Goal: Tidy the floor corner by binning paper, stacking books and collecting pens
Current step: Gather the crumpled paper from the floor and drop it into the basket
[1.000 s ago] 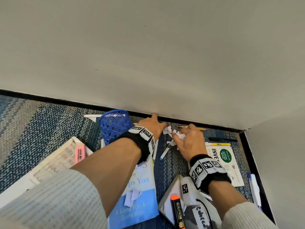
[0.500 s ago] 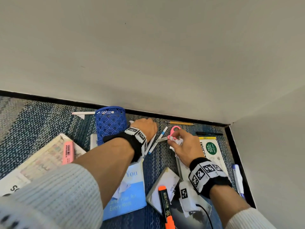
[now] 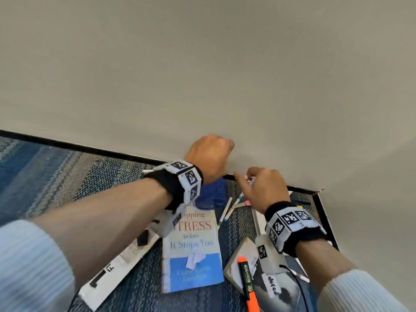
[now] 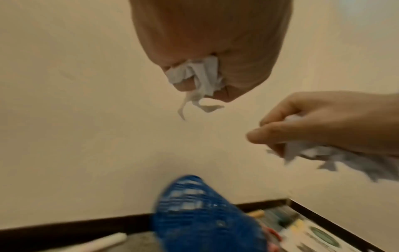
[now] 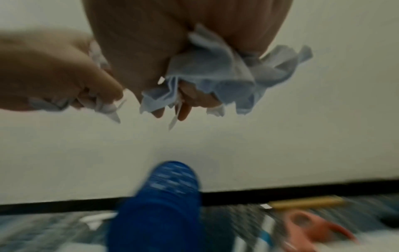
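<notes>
The left hand [image 3: 208,157] is fisted round a wad of crumpled white paper scraps [image 4: 198,76], raised above the blue mesh bin [image 3: 211,195]; the right hand [image 3: 264,190] clutches a larger bunch of scraps [image 5: 226,75] just right of the bin and a little lower. Neither bunch has been dropped, so the binning looks to be in mid-course. One torn paper piece [image 3: 195,260] lies loose on the "Stress" book [image 3: 192,248] in front of the bin. That book, a white book [image 3: 117,266] to the bin's left and a grey book [image 3: 245,264] to its right front lie apart on the carpet, unstacked. White pens [image 3: 226,210] just right of the bin, an orange highlighter [image 3: 247,280] on the grey book and a pencil [image 5: 306,203] by the skirting right of the bin are uncollected. By this showing, most of the tidying remains.
</notes>
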The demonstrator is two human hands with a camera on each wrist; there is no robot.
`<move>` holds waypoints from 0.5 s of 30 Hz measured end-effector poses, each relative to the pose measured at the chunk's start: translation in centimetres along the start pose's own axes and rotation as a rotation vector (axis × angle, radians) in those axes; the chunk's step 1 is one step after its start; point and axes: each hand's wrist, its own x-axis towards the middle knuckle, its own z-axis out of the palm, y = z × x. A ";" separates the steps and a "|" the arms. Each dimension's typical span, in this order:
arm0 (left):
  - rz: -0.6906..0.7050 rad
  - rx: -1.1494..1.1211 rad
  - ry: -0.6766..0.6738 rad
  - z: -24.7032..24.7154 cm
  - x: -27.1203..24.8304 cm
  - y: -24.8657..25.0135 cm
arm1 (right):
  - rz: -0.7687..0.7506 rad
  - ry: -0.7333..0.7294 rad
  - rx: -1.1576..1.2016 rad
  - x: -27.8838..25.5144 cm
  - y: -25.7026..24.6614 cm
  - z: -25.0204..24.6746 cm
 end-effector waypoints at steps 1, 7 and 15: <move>-0.056 -0.012 0.000 -1.1 -0.5 -1.8 | -0.028 -0.002 0.017 0.2 -1.3 -0.5; -0.351 -0.088 -0.130 -0.9 -5.5 -13.1 | -0.140 -0.162 0.127 0.0 -8.5 -0.9; -0.583 -0.084 -0.247 5.4 -6.4 -17.2 | -0.020 -0.332 0.178 -4.4 -8.2 4.1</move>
